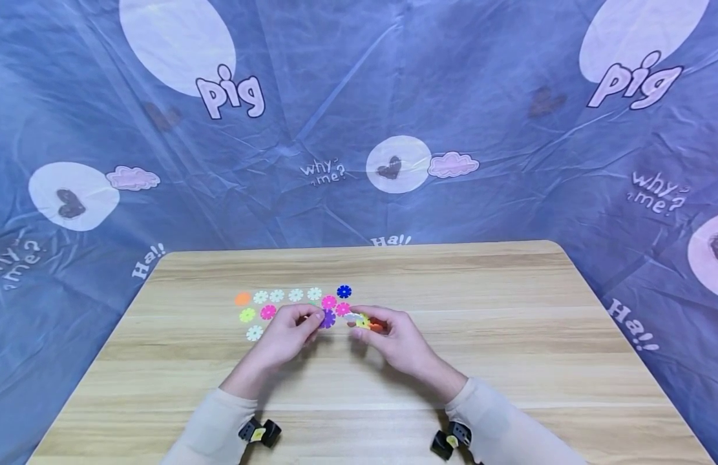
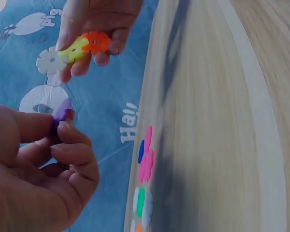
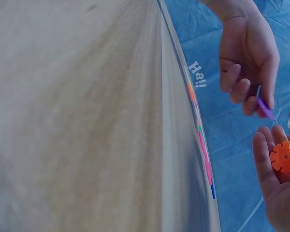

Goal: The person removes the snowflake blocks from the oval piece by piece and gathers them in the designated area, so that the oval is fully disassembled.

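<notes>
My left hand (image 1: 284, 334) pinches a purple notched plastic disc (image 1: 328, 318) by its edge, between thumb and index finger. Facing it from the right, my right hand (image 1: 404, 341) holds a short chain of joined snowflake discs. In the left wrist view this chain runs from a white disc (image 2: 50, 62) through a yellow disc (image 2: 76, 50) to an orange disc (image 2: 95, 42). The white end points toward the purple disc, with a gap between them. Both hands are raised above the table. In the right wrist view the chain's white end is mostly hidden.
Loose discs lie on the wooden table (image 1: 481, 290) just beyond my hands: a dark blue disc (image 1: 344, 292), several pink ones, an orange disc (image 1: 243, 298), a yellow-green disc (image 1: 247, 315) and a row of white ones. A printed blue cloth (image 1: 335, 213) hangs behind.
</notes>
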Demonstrator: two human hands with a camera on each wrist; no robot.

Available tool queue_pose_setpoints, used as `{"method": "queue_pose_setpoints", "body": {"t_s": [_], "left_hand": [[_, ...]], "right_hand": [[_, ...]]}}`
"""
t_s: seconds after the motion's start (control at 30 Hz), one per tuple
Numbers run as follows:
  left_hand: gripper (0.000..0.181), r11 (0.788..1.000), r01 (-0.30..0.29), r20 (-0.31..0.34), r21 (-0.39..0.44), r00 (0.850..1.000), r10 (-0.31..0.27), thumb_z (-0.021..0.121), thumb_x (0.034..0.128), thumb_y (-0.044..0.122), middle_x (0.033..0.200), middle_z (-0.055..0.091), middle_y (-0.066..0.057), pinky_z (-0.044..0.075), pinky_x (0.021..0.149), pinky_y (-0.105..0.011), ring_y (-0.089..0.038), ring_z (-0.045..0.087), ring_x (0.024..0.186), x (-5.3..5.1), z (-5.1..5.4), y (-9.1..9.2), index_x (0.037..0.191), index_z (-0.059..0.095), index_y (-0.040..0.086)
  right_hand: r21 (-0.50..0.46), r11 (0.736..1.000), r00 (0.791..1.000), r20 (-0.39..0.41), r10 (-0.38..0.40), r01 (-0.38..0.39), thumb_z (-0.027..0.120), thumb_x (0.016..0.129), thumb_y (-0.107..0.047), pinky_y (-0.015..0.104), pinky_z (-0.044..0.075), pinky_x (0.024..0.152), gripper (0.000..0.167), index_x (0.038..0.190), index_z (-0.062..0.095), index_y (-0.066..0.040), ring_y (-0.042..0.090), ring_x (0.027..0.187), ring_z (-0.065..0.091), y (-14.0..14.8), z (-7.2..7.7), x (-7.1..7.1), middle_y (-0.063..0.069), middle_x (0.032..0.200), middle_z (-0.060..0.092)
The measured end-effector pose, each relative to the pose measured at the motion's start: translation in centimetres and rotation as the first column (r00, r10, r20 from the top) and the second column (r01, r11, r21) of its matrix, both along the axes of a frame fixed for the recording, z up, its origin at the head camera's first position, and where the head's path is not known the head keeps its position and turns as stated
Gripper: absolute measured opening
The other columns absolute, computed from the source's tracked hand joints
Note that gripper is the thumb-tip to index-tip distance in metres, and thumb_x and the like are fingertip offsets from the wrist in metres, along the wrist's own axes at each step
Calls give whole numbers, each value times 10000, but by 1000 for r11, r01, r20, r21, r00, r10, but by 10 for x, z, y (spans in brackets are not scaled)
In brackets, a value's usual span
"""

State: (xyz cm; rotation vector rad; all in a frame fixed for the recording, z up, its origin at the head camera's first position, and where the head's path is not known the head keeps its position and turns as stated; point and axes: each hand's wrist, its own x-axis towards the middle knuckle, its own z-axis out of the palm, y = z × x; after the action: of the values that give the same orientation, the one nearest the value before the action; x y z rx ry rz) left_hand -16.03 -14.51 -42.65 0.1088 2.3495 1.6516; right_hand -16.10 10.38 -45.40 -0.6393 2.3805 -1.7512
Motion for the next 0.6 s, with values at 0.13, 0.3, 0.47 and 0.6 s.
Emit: {"method": "queue_pose_setpoints", "body": {"t_s": [0.13, 0.3, 0.47, 0.6], "left_hand": [[146, 994, -16, -27, -105, 1000, 13, 624, 1061, 37, 788, 662, -108, 462, 554, -218, -174, 566, 690, -1, -5, -1, 1075, 758, -20], [73, 973, -69, -44, -220, 997, 60, 729, 981, 10, 847, 730, -124, 526, 595, -238, -205, 646, 724, -3, -10, 0, 1033, 780, 6], [99, 933, -46, -52, -356, 998, 29, 724, 992, 31, 801, 734, -51, 547, 662, -283, -175, 658, 703, -3, -13, -1, 1036, 812, 40], [100, 909, -26, -59, -416, 998, 1, 728, 991, 38, 772, 732, -20, 550, 705, -313, -158, 655, 687, -2, -16, -2, 1014, 822, 61]], "right_hand": [[-7, 1000, 1000, 6, 7, -7, 763, 1007, -124, 233, 594, 870, 433, 1428, 688, -59, 87, 980, 708, 1, 0, 0, 140, 1290, 778], [3, 1000, 1000, 13, 1, -1, 767, 1009, -148, 228, 587, 844, 428, 1424, 695, -73, 90, 963, 693, 2, 0, 0, 137, 1295, 775], [5, 1000, 1000, 13, -3, 3, 773, 1003, -150, 223, 585, 807, 434, 1418, 694, -49, 77, 920, 683, 2, 0, 1, 140, 1250, 786], [6, 1000, 1000, 18, -2, 2, 772, 1004, -150, 223, 582, 789, 436, 1419, 691, -46, 77, 895, 679, 2, 1, 1, 140, 1237, 791]]}}
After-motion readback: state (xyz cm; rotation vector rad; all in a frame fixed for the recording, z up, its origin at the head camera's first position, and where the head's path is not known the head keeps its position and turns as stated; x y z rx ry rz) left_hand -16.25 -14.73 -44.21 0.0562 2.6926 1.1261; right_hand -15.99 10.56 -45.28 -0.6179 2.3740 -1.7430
